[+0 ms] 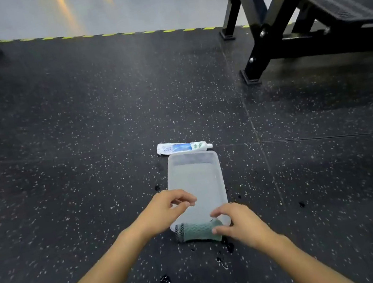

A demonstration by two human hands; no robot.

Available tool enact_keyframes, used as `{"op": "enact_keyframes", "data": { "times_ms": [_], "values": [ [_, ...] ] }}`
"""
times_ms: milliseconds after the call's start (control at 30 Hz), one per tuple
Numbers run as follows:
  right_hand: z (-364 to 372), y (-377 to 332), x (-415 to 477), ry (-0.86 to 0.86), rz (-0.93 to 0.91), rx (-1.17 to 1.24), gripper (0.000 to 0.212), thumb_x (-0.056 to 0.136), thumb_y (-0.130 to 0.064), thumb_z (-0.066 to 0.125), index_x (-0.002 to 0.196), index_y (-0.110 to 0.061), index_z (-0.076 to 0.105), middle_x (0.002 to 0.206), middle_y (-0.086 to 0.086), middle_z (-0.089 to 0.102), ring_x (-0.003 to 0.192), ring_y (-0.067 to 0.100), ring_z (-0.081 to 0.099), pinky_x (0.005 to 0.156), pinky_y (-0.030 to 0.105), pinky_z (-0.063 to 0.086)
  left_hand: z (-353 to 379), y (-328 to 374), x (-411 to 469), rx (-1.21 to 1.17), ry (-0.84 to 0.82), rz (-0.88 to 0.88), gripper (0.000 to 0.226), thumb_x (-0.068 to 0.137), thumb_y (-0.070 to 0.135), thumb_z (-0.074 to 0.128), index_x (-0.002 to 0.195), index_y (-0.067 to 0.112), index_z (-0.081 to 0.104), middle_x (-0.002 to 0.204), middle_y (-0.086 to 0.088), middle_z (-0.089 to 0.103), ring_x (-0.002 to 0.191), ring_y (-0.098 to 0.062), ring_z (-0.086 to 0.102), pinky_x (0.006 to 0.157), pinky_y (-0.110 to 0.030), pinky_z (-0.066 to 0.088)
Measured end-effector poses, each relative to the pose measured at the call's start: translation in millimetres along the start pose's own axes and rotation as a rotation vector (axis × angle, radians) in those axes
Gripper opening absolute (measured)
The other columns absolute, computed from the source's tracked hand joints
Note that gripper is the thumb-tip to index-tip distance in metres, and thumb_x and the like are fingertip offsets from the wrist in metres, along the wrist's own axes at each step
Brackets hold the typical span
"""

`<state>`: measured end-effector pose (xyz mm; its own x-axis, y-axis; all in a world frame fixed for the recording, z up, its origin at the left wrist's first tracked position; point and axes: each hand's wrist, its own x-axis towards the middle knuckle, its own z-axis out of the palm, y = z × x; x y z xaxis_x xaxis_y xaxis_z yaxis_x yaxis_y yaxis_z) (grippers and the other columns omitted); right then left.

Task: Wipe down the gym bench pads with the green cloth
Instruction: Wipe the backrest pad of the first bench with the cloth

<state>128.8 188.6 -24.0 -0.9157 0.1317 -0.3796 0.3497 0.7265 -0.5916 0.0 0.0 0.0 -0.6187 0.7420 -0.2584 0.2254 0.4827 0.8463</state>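
The green cloth (196, 232) lies draped over the near rim of the tray (220, 172) on the floor, soft and likely sodden, so I seem to pinch its right end with my right hand (240, 225) while my left hand (165, 210) hovers loosely curled, empty.

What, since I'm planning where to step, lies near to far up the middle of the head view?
Wet splashes on the floor → green cloth over the tray's near rim → clear plastic tray → toothpaste tube → yellow-dashed floor edge. The hands overlap the cloth and tray, so they are left out.
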Motion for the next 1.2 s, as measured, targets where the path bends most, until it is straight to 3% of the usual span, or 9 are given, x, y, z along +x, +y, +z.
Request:
{"op": "enact_keyframes", "data": {
  "times_ms": [167,333,433,667,833,933,1000,1100,1200],
  "values": [
    [8.7,-3.5,5.5,0.059,0.03,-0.242,0.023,0.09,-0.032,0.068,0.113,-0.031,0.066,0.117,-0.006,0.059,0.111,0.018,0.054,0.095,0.031,0.044,1.7,-8.4,3.8,0.0,0.007,-0.031,0.029,0.099,0.009,0.055,0.101,0.033,0.07,0.097,0.019,0.074,0.097,0.002,0.064,0.083,-0.01,0.043],
    [-1.2,-9.7,8.4,0.097,-0.027,-0.263,0.01,0.094,-0.025,0.061,0.099,-0.026,0.07,0.101,-0.011,0.068,0.101,0.01,0.058,0.09,0.023,0.039,-0.3,-6.4,3.9,-0.026,0.02,-0.046,0.028,0.098,0.011,0.056,0.099,0.035,0.07,0.095,0.02,0.074,0.1,-0.002,0.065,0.093,-0.02,0.049],
    [-6.4,-16.1,7.2,0.114,-0.055,-0.21,0.008,0.095,-0.025,0.058,0.098,-0.027,0.066,0.089,-0.016,0.06,0.092,0.011,0.059,0.081,0.026,0.038,-1.9,-5.5,4.2,-0.02,0.007,-0.044,0.03,0.098,0.011,0.056,0.099,0.038,0.07,0.097,0.018,0.074,0.1,-0.002,0.066,0.094,-0.024,0.05],
    [-25.9,-33.2,6.2,0.172,-0.165,-0.035,0.008,0.096,-0.021,0.058,0.093,-0.028,0.061,0.096,-0.013,0.06,0.071,0.003,0.05,0.075,0.026,0.045,-9.1,3.8,6.4,0.003,-0.012,-0.017,0.021,0.097,0.017,0.061,0.108,0.033,0.069,0.11,0.018,0.07,0.103,0.001,0.064,0.098,-0.026,0.05],
    [-46.7,-49.8,11.6,0.214,-0.311,0.098,0.012,0.094,-0.011,0.06,0.091,-0.022,0.066,0.092,-0.012,0.061,0.084,0.006,0.056,0.076,0.019,0.045,-19.8,23.9,9.1,0.0,-0.037,0.014,0.026,0.1,0.025,0.053,0.123,0.029,0.064,0.125,0.015,0.066,0.114,-0.004,0.063,0.103,-0.031,0.048],
    [-59.3,-62.2,15.8,0.252,-0.347,0.12,0.013,0.092,-0.01,0.061,0.091,-0.021,0.067,0.09,-0.015,0.061,0.087,0.004,0.055,0.078,0.018,0.044,-26.9,44.3,8.7,-0.055,-0.077,0.038,0.034,0.091,0.028,0.047,0.12,0.036,0.063,0.115,0.026,0.068,0.106,0.003,0.064,0.09,-0.017,0.046],
    [-69.5,-71.6,18.6,0.284,-0.355,0.141,0.013,0.092,-0.008,0.062,0.091,-0.019,0.068,0.09,-0.014,0.062,0.088,0.004,0.056,0.079,0.017,0.043,-32.7,58.0,10.5,-0.085,-0.084,0.057,0.032,0.096,0.022,0.048,0.12,0.04,0.059,0.115,0.03,0.066,0.105,0.009,0.06,0.089,-0.012,0.043],
    [-87.8,-85.7,20.3,0.328,-0.367,0.212,0.015,0.09,-0.005,0.063,0.089,-0.018,0.068,0.091,-0.009,0.064,0.085,0.006,0.058,0.077,0.017,0.043,-45.9,71.3,16.4,-0.176,-0.103,0.05,0.038,0.101,0.018,0.051,0.135,0.037,0.05,0.122,0.016,0.067,0.109,0.01,0.059,0.095,-0.013,0.044],
    [-109.8,-102.8,15.1,0.35,-0.393,0.275,0.017,0.09,-0.002,0.062,0.087,-0.018,0.068,0.089,-0.007,0.063,0.083,0.003,0.057,0.073,0.01,0.039,-63.1,87.5,20.1,-0.304,-0.148,-0.014,0.046,0.092,0.029,0.057,0.138,0.028,0.053,0.121,-0.002,0.071,0.117,-0.011,0.064,0.101,-0.023,0.046]
  ]
}}
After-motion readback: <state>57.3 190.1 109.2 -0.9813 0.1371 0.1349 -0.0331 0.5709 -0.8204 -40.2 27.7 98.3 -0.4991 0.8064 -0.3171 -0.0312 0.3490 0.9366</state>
